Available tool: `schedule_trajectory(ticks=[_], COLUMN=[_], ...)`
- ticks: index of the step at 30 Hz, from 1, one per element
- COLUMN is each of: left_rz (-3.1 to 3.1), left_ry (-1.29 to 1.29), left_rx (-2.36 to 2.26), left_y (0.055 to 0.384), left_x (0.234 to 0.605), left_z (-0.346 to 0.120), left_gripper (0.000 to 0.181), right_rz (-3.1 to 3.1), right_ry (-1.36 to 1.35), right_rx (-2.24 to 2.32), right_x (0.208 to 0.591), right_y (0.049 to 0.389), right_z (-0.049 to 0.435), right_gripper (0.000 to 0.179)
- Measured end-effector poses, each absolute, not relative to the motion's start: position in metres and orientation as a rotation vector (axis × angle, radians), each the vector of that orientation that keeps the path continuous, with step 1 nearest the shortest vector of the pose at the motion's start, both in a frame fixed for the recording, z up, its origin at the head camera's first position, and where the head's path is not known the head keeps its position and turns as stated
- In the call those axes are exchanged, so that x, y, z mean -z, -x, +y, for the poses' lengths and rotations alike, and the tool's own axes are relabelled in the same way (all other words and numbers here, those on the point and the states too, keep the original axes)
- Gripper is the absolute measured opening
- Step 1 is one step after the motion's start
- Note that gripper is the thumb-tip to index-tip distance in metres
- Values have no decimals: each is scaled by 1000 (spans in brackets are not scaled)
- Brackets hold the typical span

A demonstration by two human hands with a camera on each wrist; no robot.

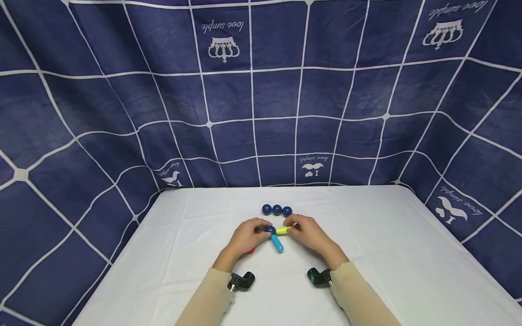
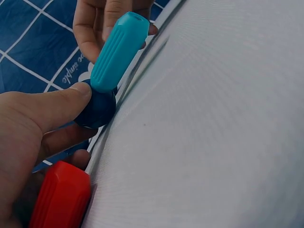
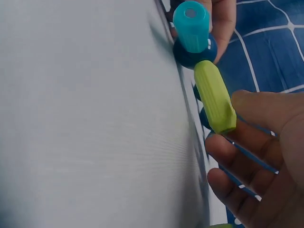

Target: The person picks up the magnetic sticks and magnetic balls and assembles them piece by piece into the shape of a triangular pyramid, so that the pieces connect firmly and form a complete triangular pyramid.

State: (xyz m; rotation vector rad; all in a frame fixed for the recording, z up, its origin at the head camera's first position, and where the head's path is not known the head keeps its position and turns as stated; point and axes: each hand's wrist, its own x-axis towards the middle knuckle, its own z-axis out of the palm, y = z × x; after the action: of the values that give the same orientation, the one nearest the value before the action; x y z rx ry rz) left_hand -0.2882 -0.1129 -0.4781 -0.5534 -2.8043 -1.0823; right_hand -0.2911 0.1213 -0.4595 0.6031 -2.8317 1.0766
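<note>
My left hand [image 1: 244,236] pinches a dark blue ball [image 2: 97,111] between thumb and fingers. Joined to that ball is a cyan ribbed rod [image 1: 277,244], which points toward me and shows a small grey disc on its end in the right wrist view. My right hand [image 1: 311,233] pinches the outer end of a yellow-green rod [image 3: 213,97], whose other end meets the ball. Beside the left hand's lower fingers lies a red ribbed rod [image 2: 61,197], mostly hidden under the hand in the head view.
Three dark blue balls [image 1: 277,209] sit in a row just beyond the hands. Part of another yellow-green piece [image 3: 221,226] shows at the bottom of the right wrist view. A white cloth [image 1: 195,226] covers the table; a navy grid curtain [image 1: 277,95] surrounds its back and sides.
</note>
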Motion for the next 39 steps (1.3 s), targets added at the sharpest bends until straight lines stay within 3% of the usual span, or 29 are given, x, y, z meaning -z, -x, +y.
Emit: schedule_trajectory(ticks=[5, 17, 31, 39], left_rz=[-2803, -2824, -2836, -2833], left_ry=[537, 481, 481, 479], left_rx=[1113, 1175, 1171, 1168], left_y=[288, 287, 289, 288], left_x=[477, 476, 477, 475], left_z=[-113, -115, -113, -112], left_gripper=[27, 23, 23, 24], right_rz=[-2781, -2830, -2795, -2806], right_ry=[-506, -336, -237, -284], right_rx=[-1120, -1195, -1223, -1130], right_x=[452, 463, 467, 469], right_y=[301, 334, 334, 329], right_z=[125, 124, 122, 128], right_gripper=[20, 46, 26, 33])
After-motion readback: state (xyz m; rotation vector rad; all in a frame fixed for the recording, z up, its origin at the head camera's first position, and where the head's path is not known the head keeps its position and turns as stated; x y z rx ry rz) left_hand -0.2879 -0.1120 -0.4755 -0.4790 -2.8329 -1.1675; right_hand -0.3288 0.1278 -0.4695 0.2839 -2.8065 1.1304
